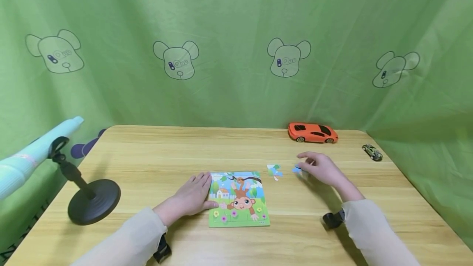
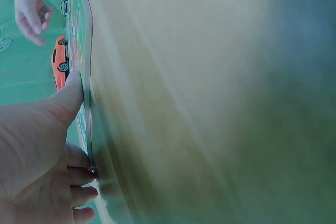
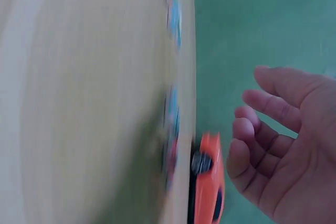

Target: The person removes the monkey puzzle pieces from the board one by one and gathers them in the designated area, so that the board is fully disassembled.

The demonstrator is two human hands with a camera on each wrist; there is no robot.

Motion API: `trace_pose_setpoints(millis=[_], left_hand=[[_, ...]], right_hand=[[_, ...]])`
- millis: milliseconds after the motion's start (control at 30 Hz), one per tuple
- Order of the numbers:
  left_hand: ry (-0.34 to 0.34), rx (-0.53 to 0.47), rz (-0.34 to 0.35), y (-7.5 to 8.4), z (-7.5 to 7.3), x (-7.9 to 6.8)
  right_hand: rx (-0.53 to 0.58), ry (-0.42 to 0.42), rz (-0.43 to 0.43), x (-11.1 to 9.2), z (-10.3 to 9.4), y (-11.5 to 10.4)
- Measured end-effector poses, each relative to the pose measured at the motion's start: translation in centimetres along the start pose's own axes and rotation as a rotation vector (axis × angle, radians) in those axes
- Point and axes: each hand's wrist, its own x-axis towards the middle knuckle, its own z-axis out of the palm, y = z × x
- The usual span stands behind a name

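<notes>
A monkey picture puzzle (image 1: 240, 212) lies flat on the table. My left hand (image 1: 194, 196) rests at its left edge, with the thumb (image 2: 71, 95) on the board's surface and the fingers along its side. To the right of the board lies a loose puzzle piece (image 1: 274, 170) in blue, green and white. Another blue piece (image 1: 296, 169) lies farther right, partly hidden by my right hand (image 1: 319, 168). That hand hovers above the table with loosely bent fingers, and in the right wrist view nothing is between them. Both pieces look blurred there.
An orange toy car (image 1: 313, 133) stands near the table's back edge, and a small green toy car (image 1: 372, 152) sits at the back right. On the left is a black round-based stand (image 1: 94, 201) beside a light-blue tube-like object (image 1: 33, 155). A green curtain (image 1: 236, 93) hangs behind.
</notes>
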Motion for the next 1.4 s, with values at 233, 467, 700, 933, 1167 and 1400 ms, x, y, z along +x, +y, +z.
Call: trace_pose_setpoints(millis=[233,467,700,933,1167,1400], left_hand=[[0.002,-0.010,0.010,0.0,-0.1,0.0],[-0.019,-0.036,0.006,0.0,-0.2,0.1],[-0.010,-0.086,0.012,-0.2,-0.1,0.0],[-0.006,-0.107,0.047,-0.3,-0.2,-0.4],[-0.009,-0.077,0.072,-0.5,-0.2,-0.4],[-0.011,-0.055,0.068,-0.6,-0.1,-0.4]], right_hand=[[0.068,-0.105,-0.114,0.9,3.5,-4.2],[0.086,-0.237,-0.230,1.0,6.8,-8.7],[0.076,-0.348,-0.305,1.0,9.7,-11.5],[0.007,-0.421,-0.330,1.0,11.4,-13.0],[-0.092,-0.414,-0.342,1.1,11.9,-13.9],[-0.186,-0.400,-0.370,1.1,12.3,-14.0]])
